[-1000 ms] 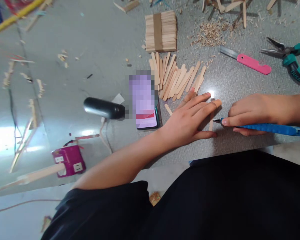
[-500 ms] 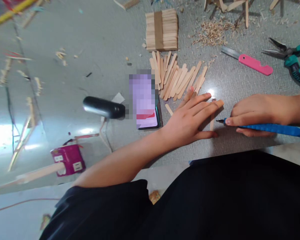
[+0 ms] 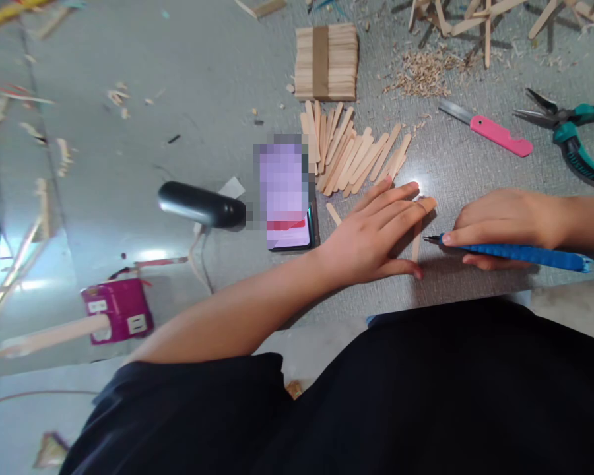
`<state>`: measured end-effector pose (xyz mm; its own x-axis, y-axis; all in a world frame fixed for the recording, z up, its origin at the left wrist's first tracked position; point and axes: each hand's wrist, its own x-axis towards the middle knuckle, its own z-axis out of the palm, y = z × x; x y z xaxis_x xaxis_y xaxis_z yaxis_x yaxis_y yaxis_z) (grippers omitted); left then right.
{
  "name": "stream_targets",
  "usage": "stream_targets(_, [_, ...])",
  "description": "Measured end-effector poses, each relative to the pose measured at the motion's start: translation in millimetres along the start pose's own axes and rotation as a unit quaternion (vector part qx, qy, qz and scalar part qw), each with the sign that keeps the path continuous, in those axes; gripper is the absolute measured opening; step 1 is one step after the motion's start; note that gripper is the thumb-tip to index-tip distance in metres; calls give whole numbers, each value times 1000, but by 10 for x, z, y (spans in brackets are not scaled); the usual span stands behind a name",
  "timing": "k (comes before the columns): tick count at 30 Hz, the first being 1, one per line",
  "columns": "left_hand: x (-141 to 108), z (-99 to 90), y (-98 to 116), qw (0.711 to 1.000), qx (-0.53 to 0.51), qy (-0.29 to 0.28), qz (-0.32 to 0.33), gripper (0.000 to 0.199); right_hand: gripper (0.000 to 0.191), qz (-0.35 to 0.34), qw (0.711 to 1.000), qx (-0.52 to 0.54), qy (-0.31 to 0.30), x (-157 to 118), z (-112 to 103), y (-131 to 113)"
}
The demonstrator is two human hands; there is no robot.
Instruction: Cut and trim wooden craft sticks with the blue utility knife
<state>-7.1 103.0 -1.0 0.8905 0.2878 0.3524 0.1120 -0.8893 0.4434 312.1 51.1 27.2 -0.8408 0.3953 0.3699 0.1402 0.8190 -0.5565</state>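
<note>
My left hand (image 3: 371, 241) lies flat with fingers spread, its fingertips at the upper end of a single wooden craft stick (image 3: 416, 241) and its thumb near the lower end. In my right hand (image 3: 505, 221) is a long blue tool with a ribbed handle (image 3: 525, 254) and a thin dark tip. That tip points left, just beside the stick; whether it touches I cannot tell. Above my left fingers lies a fanned heap of loose craft sticks (image 3: 349, 155). The underside of my left palm is hidden.
Beyond the heap is a banded stack of sticks (image 3: 344, 63). A pink folding knife (image 3: 499, 135) and teal-handled pliers (image 3: 569, 128) lie at upper right, near wood shavings (image 3: 420, 74). Left of my hand are a phone (image 3: 290, 237), a black rounded object (image 3: 200, 204) and a purple box (image 3: 119, 310).
The whole view has shifted slightly. Both hands keep nearly the same pose around the stick, and the blue tool's tip still sits close beside it.
</note>
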Motion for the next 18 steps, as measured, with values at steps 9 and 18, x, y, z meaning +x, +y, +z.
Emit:
stream_targets(9, [28, 11, 94, 971, -19, 220, -96, 40, 34, 26, 997, -63, 25, -113, 14, 22])
stream_targets(18, [32, 9, 77, 966, -21, 232, -115, 15, 32, 12, 997, -74, 21, -72, -59, -11])
